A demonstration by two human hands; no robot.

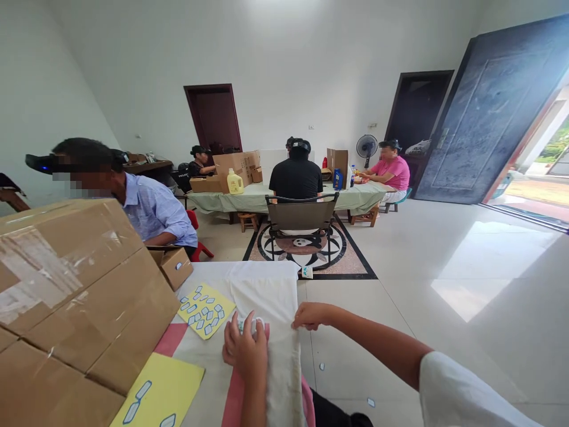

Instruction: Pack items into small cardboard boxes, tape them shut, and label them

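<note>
A white cloth lies spread along the table's right side in front of me. My left hand rests on it, fingers curled round a small pale object I cannot name. My right hand pinches the cloth's right edge at the table's border, fingers closed. A yellow sheet with several blue-and-white stickers lies just left of the cloth. A second yellow sticker sheet lies nearer me on the left.
Big cardboard boxes fill the table's left. A small open box stands beyond the sheets. A person in a blue shirt sits at the left. Three people sit at a far table. Scraps of paper dot the floor.
</note>
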